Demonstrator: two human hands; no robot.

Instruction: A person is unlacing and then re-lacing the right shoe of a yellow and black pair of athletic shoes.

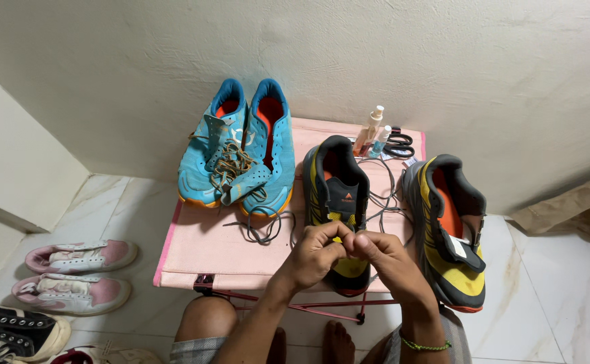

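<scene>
Pink table, two blue shoes, two yellow shoes, left hand and right hand grip pinching grey lace

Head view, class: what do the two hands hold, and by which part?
Both the left hand and right hand pinch a thin grey shoelace near its end, over the black-and-yellow sports shoe.

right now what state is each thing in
left hand: pinching a lace over the middle shoe
right hand: pinching the same lace
middle shoe: upright, partly unlaced
right shoe: upright, no laces, tongue flopped out
blue shoes: side by side, laces loose
scissors: closed, flat
bottles: lying down, capped
pink shoes: on the floor, laced
</scene>
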